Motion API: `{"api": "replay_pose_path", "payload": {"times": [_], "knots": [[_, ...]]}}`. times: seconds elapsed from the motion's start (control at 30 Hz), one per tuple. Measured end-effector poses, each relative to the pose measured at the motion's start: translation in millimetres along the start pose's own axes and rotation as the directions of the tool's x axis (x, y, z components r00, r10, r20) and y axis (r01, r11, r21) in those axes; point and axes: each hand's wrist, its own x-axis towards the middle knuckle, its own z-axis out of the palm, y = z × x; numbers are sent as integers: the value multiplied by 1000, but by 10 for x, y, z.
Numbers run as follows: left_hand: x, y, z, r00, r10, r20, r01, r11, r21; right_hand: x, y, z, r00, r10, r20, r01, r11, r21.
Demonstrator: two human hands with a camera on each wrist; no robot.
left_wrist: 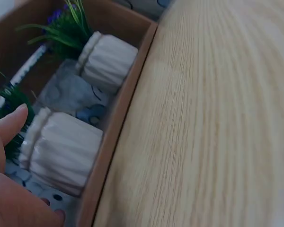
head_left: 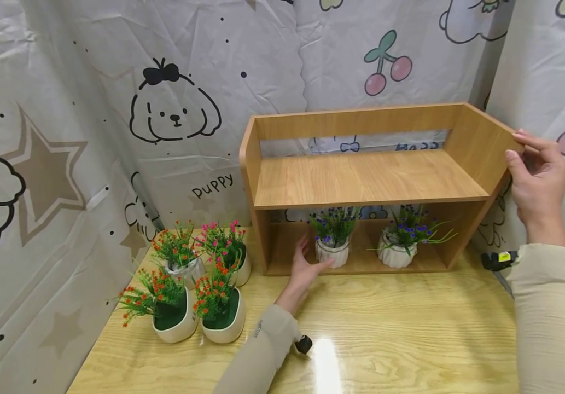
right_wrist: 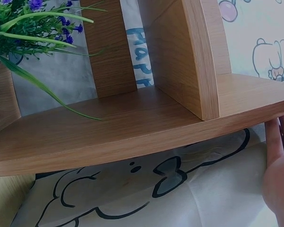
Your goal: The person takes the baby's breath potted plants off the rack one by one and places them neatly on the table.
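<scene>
A two-tier wooden desk shelf (head_left: 361, 178) stands against the curtain. On its lower tier sit two white ribbed pots with purple-flowered artificial plants, a left pot (head_left: 332, 254) and a right pot (head_left: 397, 253). My left hand (head_left: 307, 271) is beside the left pot, its thumb and fingers spread apart at the pot's left side; whether it touches is unclear. In the left wrist view, the thumb points toward the left pot's foliage (left_wrist: 12, 101). High on the shelf's right side panel (head_left: 489, 142), my right hand (head_left: 540, 175) pinches the front edge between thumb and fingers.
Several artificial plants with orange or pink flowers in white pots, such as the front one (head_left: 223, 317), crowd the table's left side. A light wooden table (head_left: 400, 328) extends in front of the shelf. Printed curtains (head_left: 188, 164) hang close behind and at both sides.
</scene>
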Motion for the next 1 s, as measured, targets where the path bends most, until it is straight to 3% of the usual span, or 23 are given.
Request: {"api": "replay_pose_path", "payload": {"times": [0.2,0.53,0.67,1.0], "knots": [[161,-93,165,999,27,28,-25,997,-70,-18,-17,-18,1000,-10,0,10,1000,-8],[245,-113,342,1000,-17,-25,16,1000,-18,-40,-45,0,1000,-2,5,2,1000,-13],[232,-115,368,999,-33,-35,32,999,-8,-61,-48,5,1000,-15,-2,15,1000,-27],[255,-59,333,999,5,-37,-4,1000,18,-28,-13,8,1000,-11,1,11,1000,-26]]}}
